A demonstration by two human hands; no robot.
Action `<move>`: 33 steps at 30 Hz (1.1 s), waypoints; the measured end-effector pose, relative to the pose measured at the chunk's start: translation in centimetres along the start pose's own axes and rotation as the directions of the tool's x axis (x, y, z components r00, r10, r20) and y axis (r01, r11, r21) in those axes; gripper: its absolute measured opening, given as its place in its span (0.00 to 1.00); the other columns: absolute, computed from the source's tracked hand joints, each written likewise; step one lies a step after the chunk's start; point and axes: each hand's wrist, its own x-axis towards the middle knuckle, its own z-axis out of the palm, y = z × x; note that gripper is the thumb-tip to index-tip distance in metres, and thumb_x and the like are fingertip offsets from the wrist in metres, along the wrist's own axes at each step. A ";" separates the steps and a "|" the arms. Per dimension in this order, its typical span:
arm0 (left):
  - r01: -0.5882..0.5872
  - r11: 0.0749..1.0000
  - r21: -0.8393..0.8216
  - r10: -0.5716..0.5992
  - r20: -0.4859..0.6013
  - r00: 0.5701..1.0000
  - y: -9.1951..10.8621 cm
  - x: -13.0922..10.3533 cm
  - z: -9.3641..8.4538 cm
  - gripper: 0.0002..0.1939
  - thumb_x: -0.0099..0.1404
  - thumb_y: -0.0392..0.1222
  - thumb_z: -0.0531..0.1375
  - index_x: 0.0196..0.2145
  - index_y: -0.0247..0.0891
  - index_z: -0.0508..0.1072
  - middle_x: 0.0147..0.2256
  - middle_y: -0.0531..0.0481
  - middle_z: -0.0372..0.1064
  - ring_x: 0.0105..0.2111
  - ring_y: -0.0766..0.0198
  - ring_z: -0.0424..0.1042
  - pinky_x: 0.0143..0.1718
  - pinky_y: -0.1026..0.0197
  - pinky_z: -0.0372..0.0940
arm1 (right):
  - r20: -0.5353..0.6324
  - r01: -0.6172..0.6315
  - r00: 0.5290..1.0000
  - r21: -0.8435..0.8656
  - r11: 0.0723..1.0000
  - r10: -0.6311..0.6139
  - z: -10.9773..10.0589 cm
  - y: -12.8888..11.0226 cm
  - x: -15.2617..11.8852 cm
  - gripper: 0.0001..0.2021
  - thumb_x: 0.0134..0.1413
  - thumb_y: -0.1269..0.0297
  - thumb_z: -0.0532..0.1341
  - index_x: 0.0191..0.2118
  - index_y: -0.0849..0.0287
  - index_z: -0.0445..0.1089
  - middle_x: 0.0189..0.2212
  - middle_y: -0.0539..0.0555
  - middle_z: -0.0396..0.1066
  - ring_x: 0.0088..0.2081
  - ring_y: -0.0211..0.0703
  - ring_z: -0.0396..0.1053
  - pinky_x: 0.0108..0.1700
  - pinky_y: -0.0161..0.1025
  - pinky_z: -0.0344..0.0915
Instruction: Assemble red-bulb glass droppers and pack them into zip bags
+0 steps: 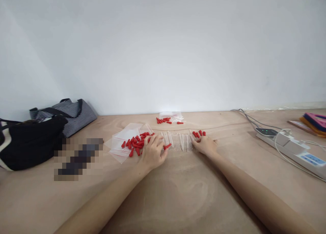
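My left hand point(153, 152) is over the right side of a pile of red rubber dropper bulbs point(137, 144), fingers curled. One red bulb point(167, 146) sticks out between its thumb and index finger. Side by side to the right lies a row of thin clear dropper tubes point(178, 141). At that row's right end, my right hand point(205, 145) has its fingertips closed against a tube; the grip is partly hidden. Several red bulbs point(200, 133) line up just beyond the right hand's fingers. Under the pile are flat clear zip bags point(119, 144).
Near the wall, more red bulbs point(163, 120) lie beside a clear bag point(170, 114) with thin tubes. A black bag point(33, 142) and a striped bag point(80, 117) stand left. On the right are a white power strip point(292, 152), cables and a colourful stack point(314, 123).
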 end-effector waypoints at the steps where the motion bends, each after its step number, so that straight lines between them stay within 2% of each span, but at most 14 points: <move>1: -0.045 0.998 -0.054 0.046 0.015 0.999 0.3 -0.6 -0.3 0.05 0.55 0.39 0.55 0.25 0.37 0.70 0.40 0.44 0.68 0.44 0.54 0.62 0.46 0.48 0.52 | -0.022 0.007 1.000 0.021 1.000 -0.007 0.1 0.0 -0.1 0.14 0.46 0.58 0.53 0.20 0.54 0.71 0.27 0.55 0.70 0.38 0.51 0.65 0.44 0.51 0.47; 4: -0.078 0.980 -0.182 0.099 0.110 0.989 0.8 -2.6 -0.5 0.04 0.55 0.39 0.55 0.27 0.38 0.70 0.39 0.46 0.68 0.42 0.56 0.64 0.44 0.51 0.56 | -0.133 0.086 0.988 0.089 0.992 -0.074 0.1 0.0 -0.5 0.12 0.47 0.60 0.53 0.21 0.55 0.70 0.27 0.54 0.71 0.39 0.51 0.65 0.43 0.49 0.47; 7: -0.034 0.976 -0.214 0.068 0.153 0.986 0.7 -3.9 -0.1 0.08 0.56 0.38 0.55 0.34 0.38 0.71 0.42 0.45 0.68 0.45 0.55 0.64 0.45 0.51 0.58 | -0.266 0.284 0.932 0.110 0.952 -0.248 0.1 0.0 -1.5 0.09 0.48 0.61 0.54 0.24 0.57 0.67 0.31 0.53 0.71 0.39 0.48 0.64 0.42 0.46 0.48; 10: -0.050 0.980 -0.191 0.090 0.205 0.975 0.5 -4.1 0.2 0.16 0.58 0.40 0.54 0.46 0.38 0.67 0.50 0.44 0.63 0.52 0.52 0.58 0.49 0.47 0.55 | -0.321 0.552 0.800 0.066 0.831 -0.506 0.1 0.1 -3.0 0.07 0.52 0.64 0.53 0.27 0.58 0.65 0.31 0.52 0.71 0.39 0.44 0.64 0.44 0.45 0.45; 13: -0.082 0.982 -0.171 0.126 0.269 0.955 0.7 -3.8 0.4 0.17 0.61 0.43 0.52 0.48 0.42 0.66 0.54 0.46 0.58 0.55 0.51 0.53 0.52 0.41 0.51 | -0.309 0.732 0.652 0.022 0.681 -0.692 0.2 0.3 -4.6 0.08 0.54 0.68 0.51 0.28 0.58 0.64 0.28 0.50 0.71 0.35 0.40 0.64 0.47 0.45 0.42; 16: -0.074 0.983 -0.166 0.121 0.292 0.949 1.0 -3.6 0.5 0.15 0.62 0.44 0.51 0.46 0.44 0.68 0.54 0.47 0.57 0.56 0.50 0.52 0.53 0.38 0.47 | -0.306 0.809 0.553 -0.023 0.587 -0.775 0.7 0.4 -5.8 0.08 0.55 0.70 0.50 0.31 0.58 0.65 0.26 0.49 0.70 0.33 0.37 0.63 0.48 0.45 0.40; 20: -0.047 0.982 -0.181 0.095 0.270 0.958 1.1 -3.6 0.7 0.13 0.63 0.42 0.51 0.42 0.45 0.71 0.53 0.48 0.59 0.55 0.52 0.54 0.53 0.38 0.47 | -0.329 0.847 0.458 -0.119 0.518 -0.826 1.3 0.3 -6.3 0.14 0.54 0.74 0.49 0.40 0.54 0.67 0.26 0.50 0.70 0.34 0.38 0.63 0.48 0.47 0.39; 23: -0.022 0.984 -0.175 0.062 0.227 0.972 1.0 -3.8 0.6 0.12 0.63 0.41 0.51 0.39 0.43 0.72 0.52 0.47 0.62 0.55 0.53 0.55 0.53 0.39 0.47 | -0.323 0.852 0.433 -0.159 0.499 -0.842 1.4 0.2 -6.4 0.13 0.53 0.73 0.51 0.39 0.53 0.68 0.25 0.49 0.69 0.35 0.39 0.62 0.49 0.48 0.38; 33: -0.051 0.978 -0.203 0.068 0.075 0.995 1.0 -3.7 0.3 0.10 0.62 0.37 0.52 0.36 0.40 0.73 0.47 0.46 0.67 0.53 0.53 0.58 0.52 0.41 0.52 | -0.284 0.861 0.450 -0.115 0.496 -0.847 1.4 -0.7 -7.1 0.10 0.50 0.71 0.54 0.38 0.54 0.69 0.23 0.47 0.68 0.36 0.38 0.61 0.48 0.47 0.38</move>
